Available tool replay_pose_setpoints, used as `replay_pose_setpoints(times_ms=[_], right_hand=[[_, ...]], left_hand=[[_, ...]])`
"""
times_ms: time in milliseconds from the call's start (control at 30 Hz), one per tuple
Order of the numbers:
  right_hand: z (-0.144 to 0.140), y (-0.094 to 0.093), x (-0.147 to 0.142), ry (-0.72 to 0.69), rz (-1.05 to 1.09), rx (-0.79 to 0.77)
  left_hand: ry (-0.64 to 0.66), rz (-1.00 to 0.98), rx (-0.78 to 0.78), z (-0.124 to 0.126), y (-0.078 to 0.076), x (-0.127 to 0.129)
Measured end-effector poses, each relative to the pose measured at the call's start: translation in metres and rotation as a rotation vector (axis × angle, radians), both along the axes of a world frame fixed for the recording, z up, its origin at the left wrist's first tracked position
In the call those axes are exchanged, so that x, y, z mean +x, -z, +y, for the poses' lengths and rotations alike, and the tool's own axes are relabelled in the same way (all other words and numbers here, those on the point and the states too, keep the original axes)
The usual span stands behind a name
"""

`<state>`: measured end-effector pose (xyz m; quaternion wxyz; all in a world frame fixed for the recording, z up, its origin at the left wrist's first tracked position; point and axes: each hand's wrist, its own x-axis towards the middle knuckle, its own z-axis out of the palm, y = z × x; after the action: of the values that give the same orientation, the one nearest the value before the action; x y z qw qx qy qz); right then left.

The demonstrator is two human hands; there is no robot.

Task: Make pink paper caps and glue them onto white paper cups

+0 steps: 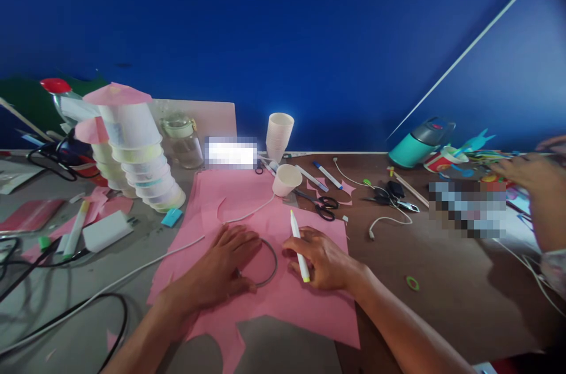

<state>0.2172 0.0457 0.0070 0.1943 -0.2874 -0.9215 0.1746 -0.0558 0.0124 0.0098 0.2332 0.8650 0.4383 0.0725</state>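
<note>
Holding the white marker [299, 246] closed in your right hand [325, 259], tip toward you, cap away; your left hand [221, 268] lies open on the pink paper [287, 303].

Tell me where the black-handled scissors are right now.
In the head view, the black-handled scissors lie right of centre at the pink paper's far right corner, just beyond the right hand and right of the tipped paper cup.

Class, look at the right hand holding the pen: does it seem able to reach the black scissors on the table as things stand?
Probably yes. The scissors lie just beyond the right hand, with only bare pink paper between them. But the pen fills its grip, so it would likely need setting down first.
</note>
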Motion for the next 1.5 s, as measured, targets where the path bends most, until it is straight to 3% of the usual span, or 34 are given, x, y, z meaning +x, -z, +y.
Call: replay_pose_setpoints(times_ms=[500, 967, 1300, 1500], right_hand=[[-0.0002, -0.0005, -0.0005, 0.008, -0.033, -0.023], [-0.0002, -0.0019, -0.0017, 0.014, -0.026, -0.029], [-0.0008, -0.0011, -0.0013, 0.012, -0.040, -0.023], [-0.0008, 0.0060, -0.0025, 0.016, 0.205, 0.119]], left_hand=[[-0.002, 0.010, -0.028, -0.0007, -0.0069, -0.0018], [0.001, 0.015, 0.037, -0.0035, -0.0026, 0.0015], [-0.003, 0.001, -0.005, -0.0031, -0.0056, 0.0014], [-0.023, 0.010, -0.001, -0.0036, -0.0027, 0.0025]])
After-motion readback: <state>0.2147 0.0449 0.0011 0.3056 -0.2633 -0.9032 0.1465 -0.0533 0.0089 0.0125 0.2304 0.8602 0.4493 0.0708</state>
